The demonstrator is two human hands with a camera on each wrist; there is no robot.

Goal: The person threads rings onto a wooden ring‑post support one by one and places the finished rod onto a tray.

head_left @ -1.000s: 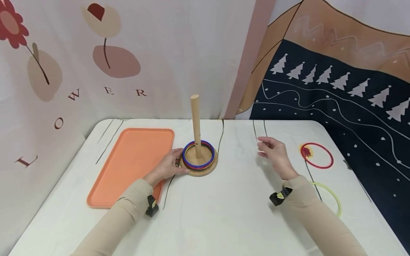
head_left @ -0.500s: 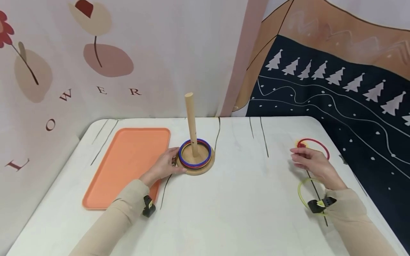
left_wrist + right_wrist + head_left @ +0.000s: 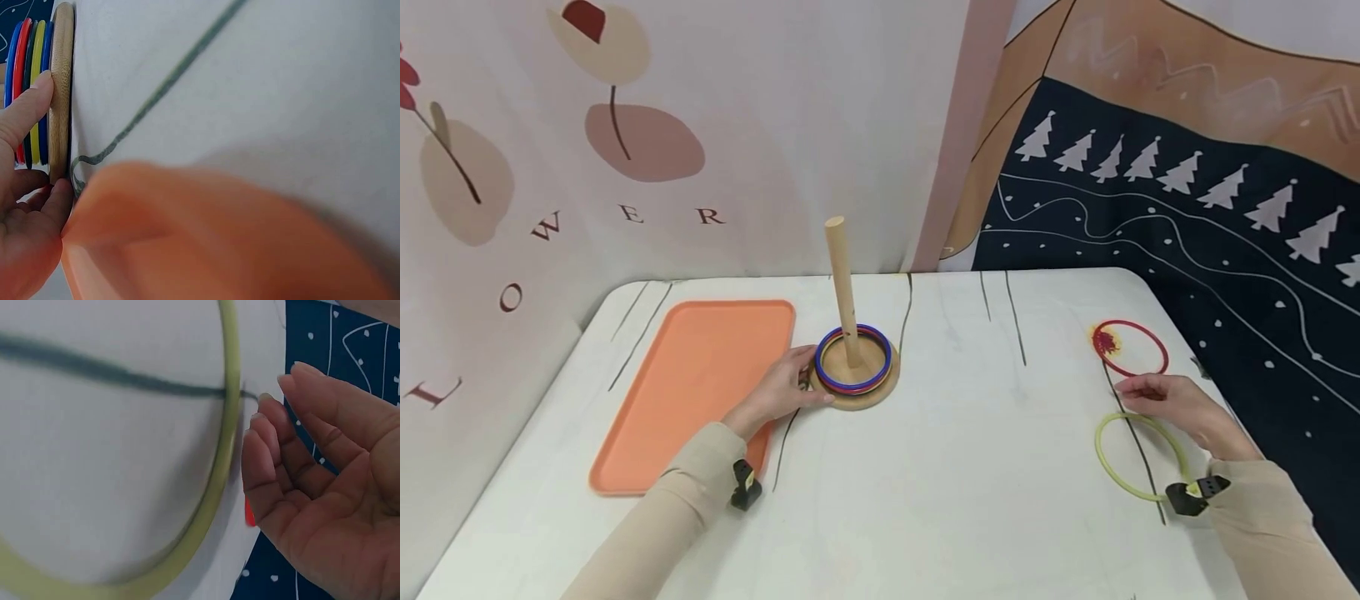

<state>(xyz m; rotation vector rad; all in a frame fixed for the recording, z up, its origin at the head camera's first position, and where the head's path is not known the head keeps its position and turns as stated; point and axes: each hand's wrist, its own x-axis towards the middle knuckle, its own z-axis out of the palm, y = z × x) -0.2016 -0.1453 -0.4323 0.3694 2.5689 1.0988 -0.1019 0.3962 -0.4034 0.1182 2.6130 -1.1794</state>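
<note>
My left hand [image 3: 778, 387] holds the edge of a wooden ring-toss stand, thumb and fingers spread about its round base [image 3: 61, 94]. An upright wooden post [image 3: 841, 283] rises from that base. Several rings lie stacked around the post, a blue ring [image 3: 9, 75] on top, with red, dark and yellow ones below. My right hand [image 3: 1180, 408] hovers just beyond a yellow-green ring [image 3: 230, 356] on the table, its fingers loosely bent and nothing between them. Past this hand lies a red ring [image 3: 1166, 357], partly hidden by the fingers in the right wrist view.
An orange tray [image 3: 700, 383] lies left of the stand, partly under the left forearm. The white tabletop [image 3: 970, 467] reaches between the stand and the loose rings. Printed curtains [image 3: 820, 150] hang behind the table and along its sides.
My right hand has moved right from mid-table, passing over the red ring, then back towards me to the far side of the yellow-green ring. The left hand stays at the stand.
</note>
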